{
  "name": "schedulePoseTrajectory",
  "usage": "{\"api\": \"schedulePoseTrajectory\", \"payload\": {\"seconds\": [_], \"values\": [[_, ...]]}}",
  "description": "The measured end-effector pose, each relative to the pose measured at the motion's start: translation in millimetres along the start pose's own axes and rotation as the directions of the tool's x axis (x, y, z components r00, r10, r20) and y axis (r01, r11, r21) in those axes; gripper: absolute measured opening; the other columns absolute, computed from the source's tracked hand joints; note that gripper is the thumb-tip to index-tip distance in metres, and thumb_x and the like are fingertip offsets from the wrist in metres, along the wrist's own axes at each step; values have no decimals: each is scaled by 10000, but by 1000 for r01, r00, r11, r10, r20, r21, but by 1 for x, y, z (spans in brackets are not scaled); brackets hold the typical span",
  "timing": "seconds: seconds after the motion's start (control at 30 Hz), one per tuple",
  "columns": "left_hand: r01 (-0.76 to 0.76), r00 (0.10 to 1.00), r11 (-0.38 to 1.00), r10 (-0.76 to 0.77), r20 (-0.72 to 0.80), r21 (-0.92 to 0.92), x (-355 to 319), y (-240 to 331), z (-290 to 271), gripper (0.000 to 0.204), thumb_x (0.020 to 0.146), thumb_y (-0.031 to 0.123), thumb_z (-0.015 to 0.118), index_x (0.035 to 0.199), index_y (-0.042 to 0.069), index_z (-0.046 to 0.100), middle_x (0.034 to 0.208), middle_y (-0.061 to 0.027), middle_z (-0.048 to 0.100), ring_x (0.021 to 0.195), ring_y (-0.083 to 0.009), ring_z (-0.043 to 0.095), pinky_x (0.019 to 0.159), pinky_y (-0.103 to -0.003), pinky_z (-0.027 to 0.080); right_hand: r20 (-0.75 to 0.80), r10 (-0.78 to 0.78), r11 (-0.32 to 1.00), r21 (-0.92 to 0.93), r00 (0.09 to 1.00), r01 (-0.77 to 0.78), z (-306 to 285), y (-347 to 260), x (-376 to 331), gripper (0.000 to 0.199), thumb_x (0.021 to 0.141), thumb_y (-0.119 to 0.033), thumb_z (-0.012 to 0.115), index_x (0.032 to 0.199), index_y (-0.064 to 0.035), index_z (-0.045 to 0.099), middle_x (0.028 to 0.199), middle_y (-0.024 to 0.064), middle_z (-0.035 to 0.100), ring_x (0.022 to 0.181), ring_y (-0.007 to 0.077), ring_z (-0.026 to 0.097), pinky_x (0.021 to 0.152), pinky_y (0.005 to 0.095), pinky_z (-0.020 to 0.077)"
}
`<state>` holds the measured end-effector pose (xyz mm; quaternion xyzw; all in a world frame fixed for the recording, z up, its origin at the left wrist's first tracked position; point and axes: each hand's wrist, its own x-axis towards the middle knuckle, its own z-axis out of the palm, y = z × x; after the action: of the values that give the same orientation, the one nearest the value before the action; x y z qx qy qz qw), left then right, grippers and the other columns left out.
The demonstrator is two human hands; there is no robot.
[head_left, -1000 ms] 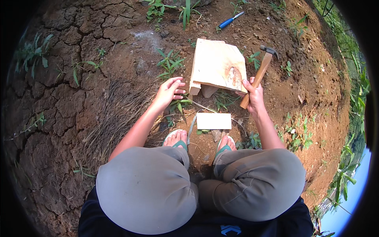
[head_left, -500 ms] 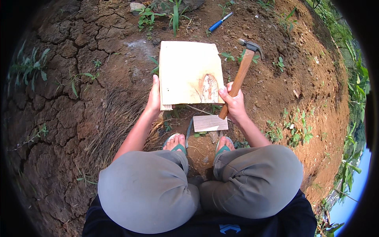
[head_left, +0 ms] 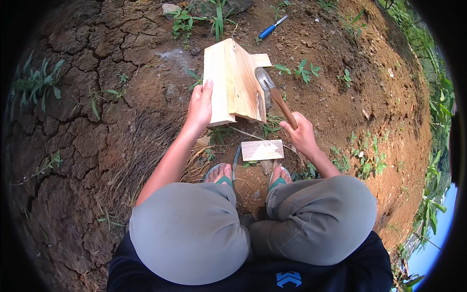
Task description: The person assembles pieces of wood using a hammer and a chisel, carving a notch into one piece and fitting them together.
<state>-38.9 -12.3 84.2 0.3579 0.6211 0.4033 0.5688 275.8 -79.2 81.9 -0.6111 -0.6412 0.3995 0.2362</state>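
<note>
My left hand (head_left: 200,109) grips the left edge of a pale wooden piece made of joined boards (head_left: 243,82), thumb laid along its face. The piece is tilted, with two long faces meeting at an angle and a short board end sticking out at its far right. My right hand (head_left: 302,134) is closed around the wooden handle of a claw hammer (head_left: 282,103). The hammer's metal head points up and left, close to the right side of the boards; whether it touches them I cannot tell. A small flat wooden block (head_left: 262,150) lies on the ground below, between my hands and feet.
A blue-handled tool with a thin metal tip (head_left: 272,28) lies on the soil beyond the boards. Cracked earth (head_left: 73,97) and dry grass (head_left: 141,141) are on the left. Small weeds (head_left: 367,158) grow at right. My sandalled feet (head_left: 221,174) are just below the block.
The joined boards have turned from showing a broad flat face to showing two angled faces. My right hand has left their edge, and the hammer's head has swung left and down toward them.
</note>
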Motion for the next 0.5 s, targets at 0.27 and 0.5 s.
{"api": "schedulePoseTrajectory", "payload": {"seconds": [0.27, 0.5], "values": [[-22, 992, 998, 29, 121, -56, -11, 48, 54, 546, 1057, 416, 508, 1249, -92, 457, 1162, -207, 645, 1054, -208, 655, 917, -355, 529, 33, 97, 995, -35, 995, -96, -108, -83, -24, 320, 985, -317, 695, 1128, -35, 652, 702, 52, 607, 639, 109, 534, 586, 307, 427], [-165, 983, 986, 163, 88, 18, -14, 44, 82, 504, 1064, 392, 444, 1246, -77, 471, 1191, -253, 632, 1110, -311, 644, 983, -420, 486, -7, 53, 971, -232, 999, -53, -139, -134, -48, 385, 1022, -304, 625, 1311, -54, 576, 770, 144, 660, 661, 230, 643, 642, 356, 494]]}}
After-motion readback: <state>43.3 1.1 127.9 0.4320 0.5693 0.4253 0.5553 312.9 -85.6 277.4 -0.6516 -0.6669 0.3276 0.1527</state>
